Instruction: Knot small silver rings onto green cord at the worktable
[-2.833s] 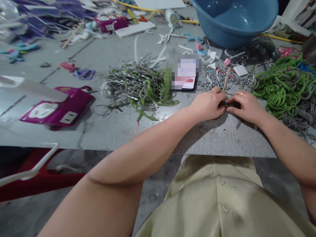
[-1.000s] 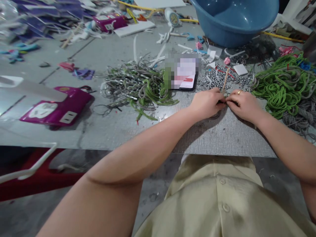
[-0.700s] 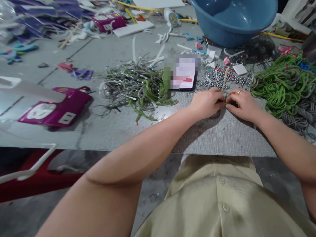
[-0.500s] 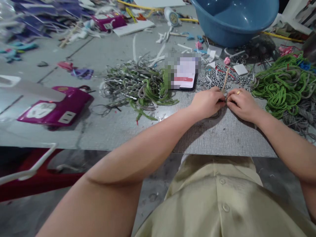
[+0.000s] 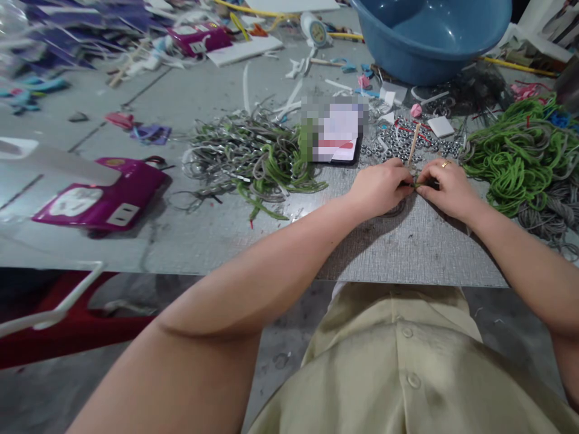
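My left hand and my right hand meet fingertip to fingertip on the grey table, both pinched on a thin green cord between them. A wooden stick rises from my left hand's fingers. A gold ring sits on my right hand. Just beyond the hands lies a scatter of small metal nuts. A grey loop of cord peeks out under my left hand.
A heap of green and grey cords lies at the right, another heap at the centre left. A phone lies behind the hands, a blue basin at the back. Magenta boxes sit at the left.
My hands stay together at the same spot. The fingers shift slightly on the cord and my right hand has edged a little to the right.
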`<action>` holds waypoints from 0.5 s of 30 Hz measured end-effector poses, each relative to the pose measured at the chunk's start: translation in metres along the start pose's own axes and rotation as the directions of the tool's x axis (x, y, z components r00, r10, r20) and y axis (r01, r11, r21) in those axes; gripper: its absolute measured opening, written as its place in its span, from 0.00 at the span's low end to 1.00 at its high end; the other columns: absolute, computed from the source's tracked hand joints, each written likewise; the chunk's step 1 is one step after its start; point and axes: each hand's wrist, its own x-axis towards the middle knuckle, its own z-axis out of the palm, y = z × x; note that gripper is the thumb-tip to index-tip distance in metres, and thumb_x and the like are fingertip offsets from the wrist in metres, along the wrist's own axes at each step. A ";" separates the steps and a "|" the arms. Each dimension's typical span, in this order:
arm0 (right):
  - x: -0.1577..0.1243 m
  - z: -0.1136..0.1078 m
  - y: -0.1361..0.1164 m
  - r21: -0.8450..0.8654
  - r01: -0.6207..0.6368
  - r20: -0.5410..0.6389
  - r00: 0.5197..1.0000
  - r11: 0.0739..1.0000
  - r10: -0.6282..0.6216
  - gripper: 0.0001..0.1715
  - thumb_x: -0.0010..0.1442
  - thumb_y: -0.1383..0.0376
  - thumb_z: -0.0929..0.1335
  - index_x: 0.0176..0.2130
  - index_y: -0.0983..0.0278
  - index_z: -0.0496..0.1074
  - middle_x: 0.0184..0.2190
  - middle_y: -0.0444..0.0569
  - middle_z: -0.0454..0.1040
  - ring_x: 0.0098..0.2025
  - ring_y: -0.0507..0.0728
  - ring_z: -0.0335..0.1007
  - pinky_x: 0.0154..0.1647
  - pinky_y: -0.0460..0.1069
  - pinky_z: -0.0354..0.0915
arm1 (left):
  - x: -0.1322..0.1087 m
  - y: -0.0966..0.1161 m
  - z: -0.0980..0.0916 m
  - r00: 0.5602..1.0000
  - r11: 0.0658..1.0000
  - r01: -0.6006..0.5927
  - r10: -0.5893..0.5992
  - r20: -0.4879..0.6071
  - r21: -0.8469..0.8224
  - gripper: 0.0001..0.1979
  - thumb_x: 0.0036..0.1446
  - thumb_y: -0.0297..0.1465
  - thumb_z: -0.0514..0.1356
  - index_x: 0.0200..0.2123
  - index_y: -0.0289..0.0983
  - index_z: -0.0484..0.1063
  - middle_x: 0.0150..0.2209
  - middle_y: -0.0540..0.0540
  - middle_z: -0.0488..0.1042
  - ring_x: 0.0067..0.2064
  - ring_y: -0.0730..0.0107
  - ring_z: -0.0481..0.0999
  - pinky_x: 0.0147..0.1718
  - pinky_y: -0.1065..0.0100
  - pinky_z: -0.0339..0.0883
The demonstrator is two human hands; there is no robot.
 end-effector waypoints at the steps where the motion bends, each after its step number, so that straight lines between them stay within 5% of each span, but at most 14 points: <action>1: 0.000 -0.002 0.002 0.026 -0.011 0.023 1.000 1.000 0.011 0.04 0.57 0.64 0.70 0.36 0.60 0.74 0.41 0.54 0.77 0.50 0.68 0.72 0.51 0.65 0.66 | 0.000 0.000 0.000 1.000 1.000 0.000 0.000 0.000 -0.003 0.14 0.66 0.33 0.56 0.50 0.39 0.78 0.51 0.43 0.75 0.48 0.60 0.78 0.42 0.65 0.66; 9: -0.001 -0.021 0.012 0.078 -0.046 0.268 0.963 0.996 0.024 0.42 0.47 0.50 0.77 0.59 0.60 0.71 0.63 0.59 0.68 0.66 0.75 0.60 0.65 0.71 0.56 | 0.000 -0.002 0.001 0.999 1.000 -0.017 0.017 -0.033 -0.006 0.15 0.64 0.32 0.56 0.50 0.40 0.78 0.50 0.43 0.75 0.46 0.61 0.78 0.41 0.64 0.67; 15: -0.004 -0.026 0.016 0.036 -0.051 0.489 0.872 0.998 0.027 0.68 0.44 0.41 0.76 0.73 0.57 0.49 0.74 0.57 0.48 0.75 0.77 0.37 0.71 0.76 0.37 | 0.000 -0.004 0.002 0.999 1.000 -0.022 0.021 -0.031 -0.022 0.14 0.61 0.32 0.59 0.48 0.39 0.78 0.48 0.43 0.76 0.46 0.61 0.78 0.42 0.64 0.68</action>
